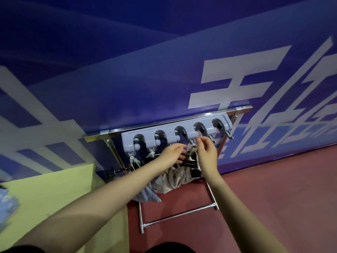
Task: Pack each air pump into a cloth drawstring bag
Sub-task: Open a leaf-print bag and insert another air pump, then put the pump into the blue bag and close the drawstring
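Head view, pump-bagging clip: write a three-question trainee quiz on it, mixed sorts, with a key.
1. True or false: both hands are at the grey rack.
2. The patterned cloth bag hangs: A) below the rack B) on the yellow-green surface C) on the red floor.
3. Fill in: the right hand pinches a ____ by a rack hook.

Key: 1 true; 2 A; 3 cord. The left hand grips a black part.
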{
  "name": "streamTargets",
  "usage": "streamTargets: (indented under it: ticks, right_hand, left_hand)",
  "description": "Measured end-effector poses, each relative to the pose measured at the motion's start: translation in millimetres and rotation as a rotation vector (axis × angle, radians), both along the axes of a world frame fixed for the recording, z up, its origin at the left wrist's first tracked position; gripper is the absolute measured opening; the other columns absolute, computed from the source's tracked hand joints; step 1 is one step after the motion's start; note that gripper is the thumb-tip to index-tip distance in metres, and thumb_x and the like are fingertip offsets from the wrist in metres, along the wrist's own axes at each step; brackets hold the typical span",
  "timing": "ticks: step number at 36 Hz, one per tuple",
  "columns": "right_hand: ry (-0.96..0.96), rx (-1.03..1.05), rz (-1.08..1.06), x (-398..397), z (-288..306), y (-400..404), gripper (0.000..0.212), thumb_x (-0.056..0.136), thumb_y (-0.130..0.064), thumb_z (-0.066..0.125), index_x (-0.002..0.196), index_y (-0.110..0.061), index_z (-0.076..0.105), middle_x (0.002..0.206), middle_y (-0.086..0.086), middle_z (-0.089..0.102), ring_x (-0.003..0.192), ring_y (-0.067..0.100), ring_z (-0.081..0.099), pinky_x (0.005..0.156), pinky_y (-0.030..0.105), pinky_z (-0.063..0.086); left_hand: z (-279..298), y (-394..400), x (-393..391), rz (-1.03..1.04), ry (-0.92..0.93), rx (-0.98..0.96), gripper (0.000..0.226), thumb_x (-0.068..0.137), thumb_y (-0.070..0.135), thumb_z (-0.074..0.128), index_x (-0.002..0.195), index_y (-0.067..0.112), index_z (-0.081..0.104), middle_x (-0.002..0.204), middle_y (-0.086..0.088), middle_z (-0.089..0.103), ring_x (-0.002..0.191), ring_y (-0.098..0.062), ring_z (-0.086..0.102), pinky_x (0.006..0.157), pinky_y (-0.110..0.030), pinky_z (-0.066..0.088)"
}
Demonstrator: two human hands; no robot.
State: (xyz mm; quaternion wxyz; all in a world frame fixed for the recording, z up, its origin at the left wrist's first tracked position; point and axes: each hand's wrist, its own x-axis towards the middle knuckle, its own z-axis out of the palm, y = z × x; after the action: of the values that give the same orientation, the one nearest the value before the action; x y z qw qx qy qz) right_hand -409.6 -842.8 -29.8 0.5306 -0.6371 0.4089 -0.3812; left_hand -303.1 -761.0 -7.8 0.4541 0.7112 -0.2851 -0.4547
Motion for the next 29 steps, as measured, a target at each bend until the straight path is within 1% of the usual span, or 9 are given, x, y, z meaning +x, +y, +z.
streamTargets:
  ticks: [3, 7, 10, 14, 16, 19, 22, 25, 29]
  right_hand:
    - [-0.083, 0.008, 0.040, 11, 15, 25, 0.022, 0.100, -0.015, 0.045, 0.085, -0.017, 0.061, 0.071, -0.003, 0.056, 0.062, 0.005, 0.048, 0.061, 0.022, 0.039]
    - [-0.153, 0.049, 0.266, 37, 25, 74, 0.029, 0.101, -0.009, 0.041, 0.078, -0.014, 0.057, 0.063, 0.000, 0.049, 0.054, 0.005, 0.042, 0.053, 0.018, 0.034]
    - [-0.103, 0.095, 0.432, 63, 21, 109, 0.029, 0.100, -0.008, 0.043, 0.074, -0.015, 0.055, 0.061, -0.001, 0.049, 0.051, 0.001, 0.043, 0.053, 0.018, 0.035]
    - [-0.025, 0.142, 0.645, 100, 7, 165, 0.029, 0.097, -0.007, 0.047, 0.070, -0.017, 0.054, 0.058, -0.006, 0.049, 0.053, 0.002, 0.044, 0.056, 0.021, 0.036]
    - [0.008, 0.160, 0.751, 118, 1, 199, 0.030, 0.095, -0.007, 0.050, 0.068, -0.019, 0.054, 0.057, -0.008, 0.050, 0.054, 0.003, 0.045, 0.058, 0.021, 0.037]
    - [0.079, 0.169, 0.859, 140, -7, 246, 0.027, 0.090, -0.018, 0.052, 0.064, -0.024, 0.054, 0.055, -0.009, 0.050, 0.053, 0.006, 0.044, 0.057, 0.025, 0.036]
    - [0.168, 0.179, 0.934, 159, -17, 293, 0.028, 0.092, -0.011, 0.049, 0.067, -0.021, 0.055, 0.055, -0.009, 0.050, 0.051, 0.005, 0.044, 0.057, 0.025, 0.037]
    - [0.256, 0.178, 0.974, 179, -28, 341, 0.030, 0.094, -0.009, 0.048, 0.067, -0.019, 0.054, 0.057, -0.006, 0.050, 0.050, 0.004, 0.044, 0.055, 0.024, 0.036]
    - [0.356, 0.200, 0.973, 209, -46, 394, 0.029, 0.095, -0.011, 0.048, 0.067, -0.017, 0.054, 0.058, -0.004, 0.050, 0.051, 0.007, 0.044, 0.053, 0.023, 0.034]
  left_hand:
    - [7, 30, 17, 0.083, 0.038, -0.062, 0.031, 0.105, 0.017, 0.032, 0.119, 0.009, 0.058, 0.095, -0.005, 0.064, 0.078, -0.016, 0.060, 0.071, -0.024, 0.051]
    - [12, 84, 48, 0.220, 0.033, -0.116, 0.031, 0.105, 0.017, 0.031, 0.104, 0.010, 0.061, 0.083, -0.005, 0.063, 0.068, -0.016, 0.058, 0.061, -0.020, 0.049]
    - [9, 130, 71, 0.341, 0.013, -0.120, 0.033, 0.105, 0.015, 0.031, 0.093, 0.015, 0.062, 0.077, -0.005, 0.062, 0.060, -0.012, 0.058, 0.059, -0.020, 0.047]
    - [2, 206, 94, 0.525, 0.017, -0.090, 0.029, 0.105, 0.015, 0.031, 0.101, 0.009, 0.059, 0.077, -0.007, 0.060, 0.051, -0.006, 0.057, 0.055, -0.018, 0.045]
    - [-6, 251, 103, 0.609, 0.016, -0.064, 0.028, 0.104, 0.015, 0.031, 0.105, 0.007, 0.058, 0.077, -0.007, 0.060, 0.053, -0.008, 0.056, 0.056, -0.019, 0.044]
    - [-18, 313, 114, 0.710, 0.011, -0.033, 0.027, 0.103, 0.014, 0.033, 0.104, 0.008, 0.059, 0.079, -0.006, 0.059, 0.060, -0.013, 0.056, 0.058, -0.019, 0.045]
    - [-34, 370, 127, 0.850, 0.021, 0.014, 0.027, 0.103, 0.013, 0.034, 0.096, 0.011, 0.060, 0.077, -0.006, 0.058, 0.056, -0.012, 0.055, 0.058, -0.022, 0.043]
    - [-54, 428, 145, 0.988, 0.037, 0.088, 0.028, 0.102, 0.014, 0.038, 0.087, 0.015, 0.062, 0.083, -0.010, 0.057, 0.063, -0.019, 0.053, 0.060, -0.027, 0.043]
    - [-67, 492, 161, 0.983, -0.111, 0.199, 0.020, 0.101, 0.018, 0.042, 0.104, 0.012, 0.061, 0.085, -0.003, 0.056, 0.076, -0.019, 0.053, 0.069, -0.029, 0.044]
